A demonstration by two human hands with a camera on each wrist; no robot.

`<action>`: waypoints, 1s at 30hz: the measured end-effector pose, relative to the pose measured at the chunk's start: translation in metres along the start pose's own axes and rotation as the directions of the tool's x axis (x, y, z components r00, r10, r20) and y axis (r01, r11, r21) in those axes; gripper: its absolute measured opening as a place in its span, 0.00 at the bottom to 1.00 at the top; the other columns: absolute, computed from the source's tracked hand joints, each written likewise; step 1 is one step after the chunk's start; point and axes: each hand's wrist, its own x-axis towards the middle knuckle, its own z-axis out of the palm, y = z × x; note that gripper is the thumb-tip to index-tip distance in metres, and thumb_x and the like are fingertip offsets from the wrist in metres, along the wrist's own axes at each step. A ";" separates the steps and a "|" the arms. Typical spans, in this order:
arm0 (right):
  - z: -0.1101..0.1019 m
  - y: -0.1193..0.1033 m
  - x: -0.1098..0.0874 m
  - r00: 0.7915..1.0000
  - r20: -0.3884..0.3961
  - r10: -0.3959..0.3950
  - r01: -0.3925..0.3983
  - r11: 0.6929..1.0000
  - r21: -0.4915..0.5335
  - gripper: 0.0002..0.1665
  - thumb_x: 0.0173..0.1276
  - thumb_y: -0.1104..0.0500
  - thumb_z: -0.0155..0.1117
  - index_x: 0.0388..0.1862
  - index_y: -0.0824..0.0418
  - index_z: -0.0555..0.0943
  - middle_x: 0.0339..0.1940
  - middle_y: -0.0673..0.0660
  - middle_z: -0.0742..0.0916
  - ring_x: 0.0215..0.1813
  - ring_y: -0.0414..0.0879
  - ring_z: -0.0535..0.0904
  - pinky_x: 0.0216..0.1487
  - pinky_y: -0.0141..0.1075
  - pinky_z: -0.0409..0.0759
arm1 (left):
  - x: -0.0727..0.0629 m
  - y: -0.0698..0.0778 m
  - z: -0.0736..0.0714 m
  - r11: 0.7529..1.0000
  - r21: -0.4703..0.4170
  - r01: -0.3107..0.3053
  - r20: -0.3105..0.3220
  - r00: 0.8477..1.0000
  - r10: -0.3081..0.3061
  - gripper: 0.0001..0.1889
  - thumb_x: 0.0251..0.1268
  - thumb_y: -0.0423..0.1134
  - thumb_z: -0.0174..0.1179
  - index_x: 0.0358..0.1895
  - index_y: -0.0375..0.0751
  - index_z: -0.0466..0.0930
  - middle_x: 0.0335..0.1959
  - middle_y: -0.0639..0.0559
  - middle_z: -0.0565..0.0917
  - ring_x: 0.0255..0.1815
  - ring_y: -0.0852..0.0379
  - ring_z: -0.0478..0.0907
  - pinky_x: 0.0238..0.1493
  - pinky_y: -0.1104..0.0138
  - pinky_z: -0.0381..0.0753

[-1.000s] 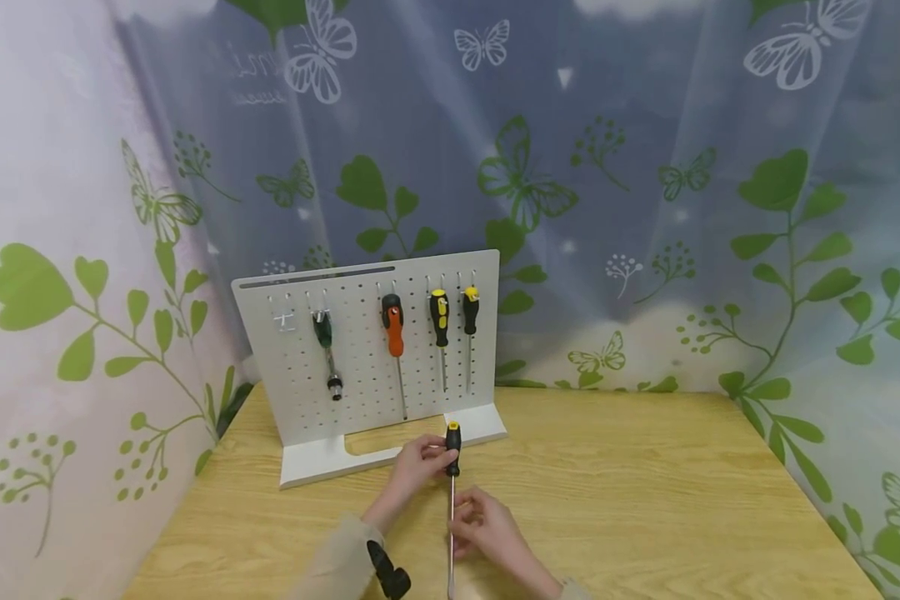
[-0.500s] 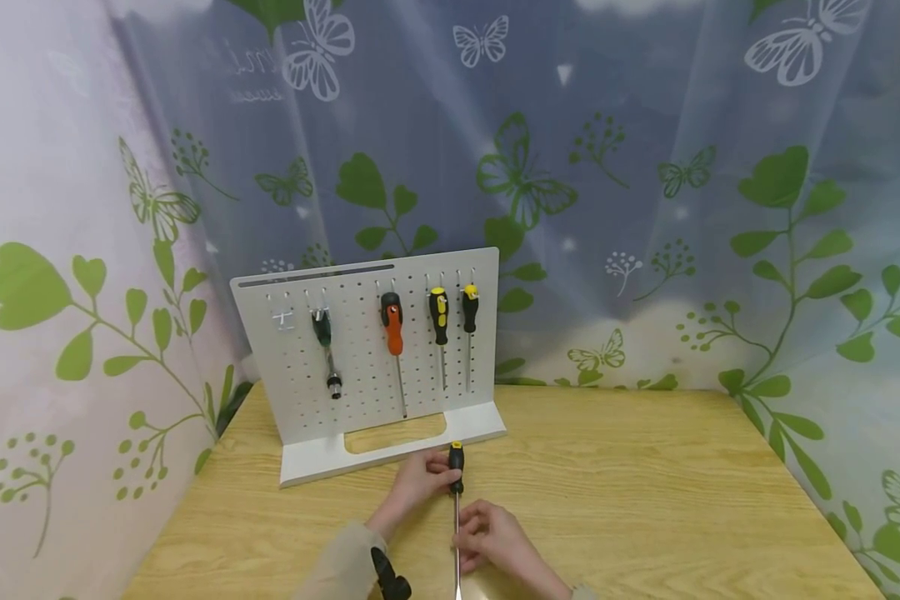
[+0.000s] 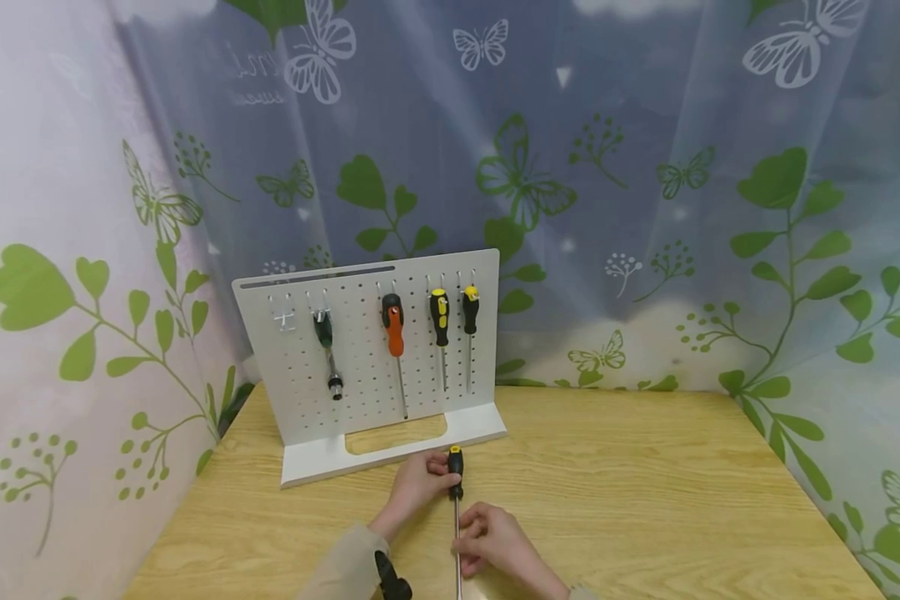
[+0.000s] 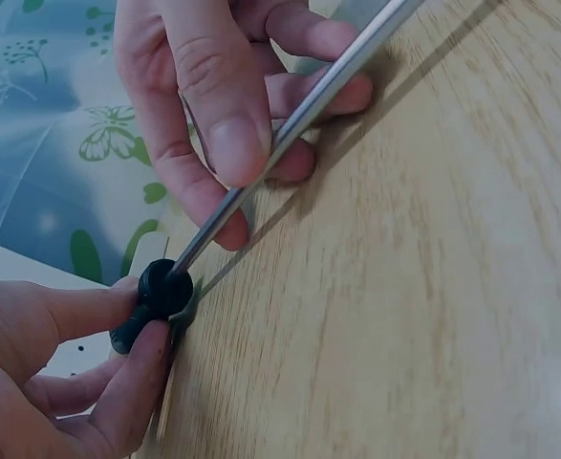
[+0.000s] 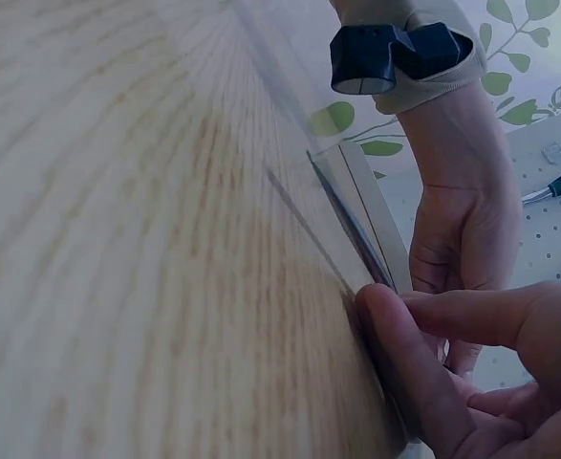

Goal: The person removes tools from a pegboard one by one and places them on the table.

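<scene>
From the head view: holds the long screwdriver [image 3: 456,463] over the tabletop [image 3: 645,492], just in front of the white pegboard [image 3: 360,367]. Grips its black, yellow-capped handle from the left side, clamped between thumb and fingers of the left hand [image 3: 417,483]. Pinches the bare metal shaft [image 3: 457,518] lower down, from the right side, with the right hand [image 3: 497,537]. Points the handle toward the pegboard and runs the shaft the opposite way, down to the lower edge. Hanging on the pegboard, left to right: a green-handled tool [image 3: 322,329], an orange-handled screwdriver [image 3: 395,329] and two black-and-yellow screwdrivers [image 3: 440,317] [image 3: 471,312].

From the left wrist view: clamps the handle in the left fingertips, close to where the shaft comes out. Rises diagonally from there, with the shaft passing under the right thumb; presses thumb and forefinger together on the metal, with the remaining fingers spread loosely behind it. Casts a thin shadow on the tabletop alongside.

From the right wrist view: brings right thumb and forefinger together at the shaft, with a free length reaching past the fingertips toward the upper left. Seems to stand slightly clear of the tabletop, though hard to judge at this low angle. Hides the handle behind the right hand.
</scene>
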 end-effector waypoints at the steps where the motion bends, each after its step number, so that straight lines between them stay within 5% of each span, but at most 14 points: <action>1: 0.000 0.000 0.000 1.000 0.002 -0.004 0.004 1.000 -0.008 0.16 0.62 0.71 0.69 0.47 0.73 0.75 0.24 0.56 0.86 0.22 0.45 0.86 0.26 0.39 0.89 | 0.000 0.000 0.000 1.000 -0.001 0.001 0.001 1.000 -0.001 0.17 0.58 0.27 0.72 0.49 0.23 0.81 0.36 0.43 0.86 0.36 0.56 0.83 0.35 0.68 0.89; 30: -0.005 -0.001 -0.002 0.999 0.036 -0.036 0.037 0.999 -0.024 0.13 0.66 0.70 0.68 0.46 0.71 0.75 0.26 0.60 0.88 0.21 0.48 0.86 0.24 0.39 0.88 | -0.003 0.002 0.000 0.991 0.133 -0.027 -0.022 0.999 0.030 0.17 0.57 0.30 0.73 0.49 0.28 0.82 0.35 0.45 0.88 0.37 0.52 0.85 0.40 0.62 0.85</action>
